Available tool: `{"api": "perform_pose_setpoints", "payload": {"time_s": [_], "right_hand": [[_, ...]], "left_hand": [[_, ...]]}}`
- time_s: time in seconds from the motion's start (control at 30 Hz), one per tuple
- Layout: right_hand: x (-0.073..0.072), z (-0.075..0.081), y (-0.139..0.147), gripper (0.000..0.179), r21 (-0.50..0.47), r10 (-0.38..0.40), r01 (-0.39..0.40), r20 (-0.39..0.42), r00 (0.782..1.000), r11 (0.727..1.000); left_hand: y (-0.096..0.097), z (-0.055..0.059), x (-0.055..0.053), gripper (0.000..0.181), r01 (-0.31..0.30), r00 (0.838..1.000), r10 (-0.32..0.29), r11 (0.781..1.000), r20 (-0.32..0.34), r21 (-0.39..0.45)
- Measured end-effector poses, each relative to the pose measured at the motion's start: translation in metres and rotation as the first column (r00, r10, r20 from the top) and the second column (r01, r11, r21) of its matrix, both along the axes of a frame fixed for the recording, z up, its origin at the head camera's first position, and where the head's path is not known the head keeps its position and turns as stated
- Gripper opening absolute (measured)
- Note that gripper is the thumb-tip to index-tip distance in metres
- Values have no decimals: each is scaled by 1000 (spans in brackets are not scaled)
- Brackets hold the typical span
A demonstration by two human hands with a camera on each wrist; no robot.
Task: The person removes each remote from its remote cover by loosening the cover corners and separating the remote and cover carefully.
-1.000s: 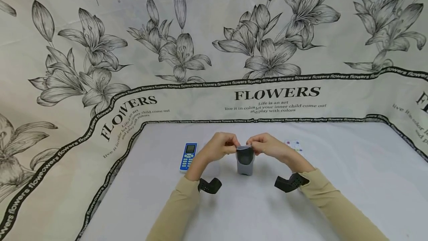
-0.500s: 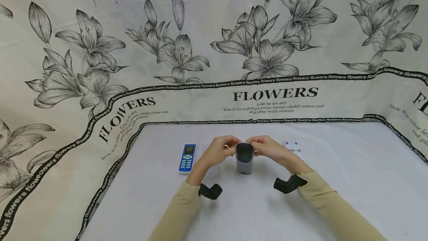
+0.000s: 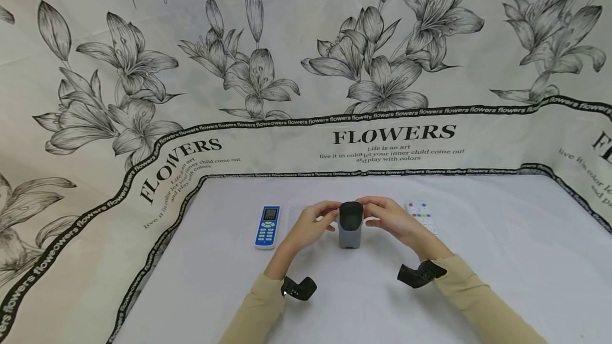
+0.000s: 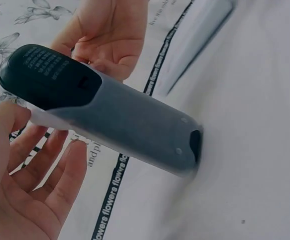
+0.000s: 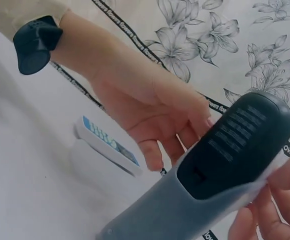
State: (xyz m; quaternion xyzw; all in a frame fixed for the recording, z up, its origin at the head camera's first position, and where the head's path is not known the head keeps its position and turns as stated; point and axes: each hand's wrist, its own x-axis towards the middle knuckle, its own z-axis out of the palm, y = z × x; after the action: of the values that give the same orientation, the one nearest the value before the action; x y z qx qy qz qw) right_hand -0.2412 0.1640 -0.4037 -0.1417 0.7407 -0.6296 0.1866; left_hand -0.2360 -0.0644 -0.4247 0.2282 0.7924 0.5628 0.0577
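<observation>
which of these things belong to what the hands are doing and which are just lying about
In the job:
black device
grey sleeve around its lower part
left hand
right hand

Apparently just lying about:
blue-faced remote
white remote with coloured buttons

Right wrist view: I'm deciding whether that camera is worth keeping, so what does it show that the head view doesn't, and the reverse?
Only the right wrist view: lettering on the black remote's back.

Only the head view: the white remote and the black device on the right wrist.

Both: the black remote in its grey cover, the blue remote, the left hand and the right hand.
</observation>
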Motion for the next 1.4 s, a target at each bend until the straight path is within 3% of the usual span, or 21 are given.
{"api": "perform_pose_setpoints", "payload": {"time_s": [0.2, 0.33, 0.57, 0.67, 0.8, 0.97, 1.13, 1.33, 1.4], "right_hand": [[7, -4, -2, 37, -120, -109, 113, 40, 993, 986], [10, -6, -4, 27, -195, -133, 143, 63, 989, 970], [19, -5, -4, 42, -146, -145, 148, 27, 989, 978], [22, -5, -3, 49, -114, -132, 132, 2, 991, 985], [24, -7, -1, 54, -62, -128, 125, -33, 991, 990], [24, -9, -1, 53, -40, -166, 163, -78, 983, 986], [23, -10, 0, 52, -26, -208, 206, -108, 972, 978], [20, -13, 0, 53, 19, -219, 224, -135, 966, 974], [19, -14, -1, 53, 19, -222, 227, -134, 966, 974]], "left_hand": [[0, -12, 5, 32, -18, 1000, 18, 1000, -15, -6], [3, -19, 8, 30, -53, 998, 53, 999, -29, -2], [7, -22, 14, 29, -101, 995, 101, 994, 5, 34], [8, -19, 17, 29, -103, 995, 102, 993, 19, 49], [10, -6, 23, 29, -102, 995, 101, 992, 22, 70], [15, 9, 31, 26, -143, 990, 144, 986, -9, 88], [22, 11, 32, 28, -184, 982, 188, 974, -15, 132], [27, 12, 31, 29, -227, 974, 228, 966, 7, 123], [28, 6, 26, 30, -235, 972, 236, 965, 7, 118]]}}
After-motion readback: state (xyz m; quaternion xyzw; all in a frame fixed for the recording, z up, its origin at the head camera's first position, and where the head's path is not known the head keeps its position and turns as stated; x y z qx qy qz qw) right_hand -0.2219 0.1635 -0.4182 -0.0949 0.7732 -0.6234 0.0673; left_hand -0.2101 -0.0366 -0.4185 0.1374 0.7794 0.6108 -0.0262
